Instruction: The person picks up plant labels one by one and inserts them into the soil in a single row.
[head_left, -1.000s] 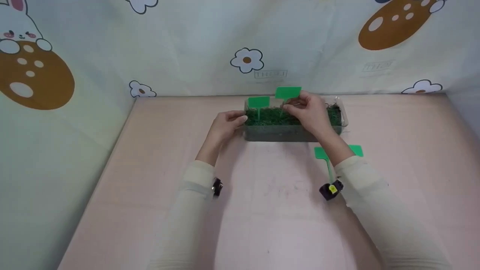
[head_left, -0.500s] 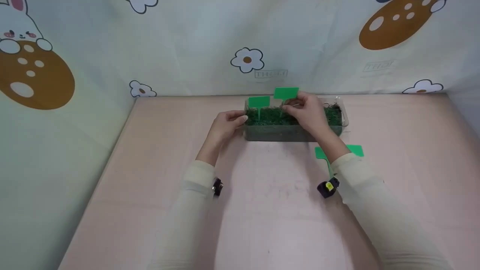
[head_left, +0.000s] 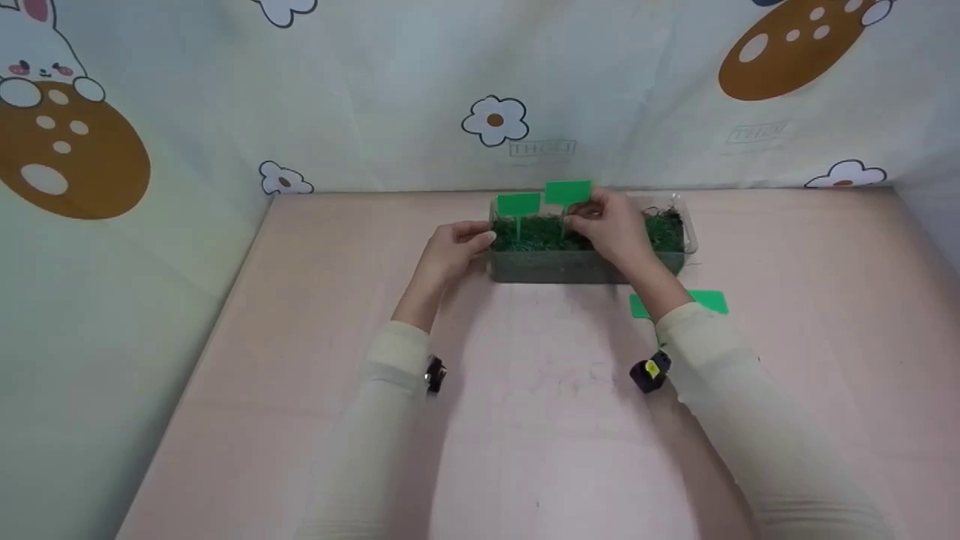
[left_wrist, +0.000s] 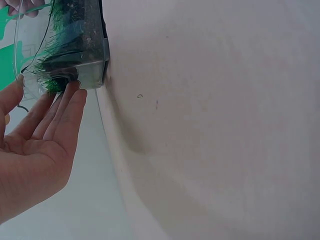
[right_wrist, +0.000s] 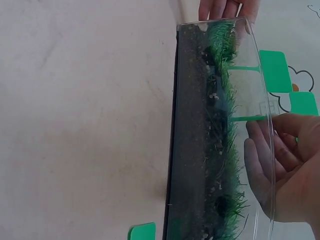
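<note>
A clear plastic planter box (head_left: 555, 268) with dark soil and short green grass (head_left: 538, 238) stands at the back of the table. My left hand (head_left: 448, 253) rests against its left end, fingers nearly straight along the end wall (left_wrist: 92, 75) and thumb by the rim. One green plant label (head_left: 519, 204) stands upright in the grass near that end. To its right, my right hand (head_left: 619, 229) pinches the stem of a second green plant label (head_left: 568, 193) between thumb and fingers. In the right wrist view, this stem (right_wrist: 245, 119) reaches down to the grass.
Two more green labels lie on the pink tabletop in front of the box, a right one (head_left: 709, 301) and a left one (head_left: 640, 306), partly hidden by my right forearm. A patterned cloth wall (head_left: 390, 97) rises right behind the table.
My right hand has lowered the plant label slightly and shifted it a little left, its plate now closer to the standing label. My left hand and the box have stayed put.
</note>
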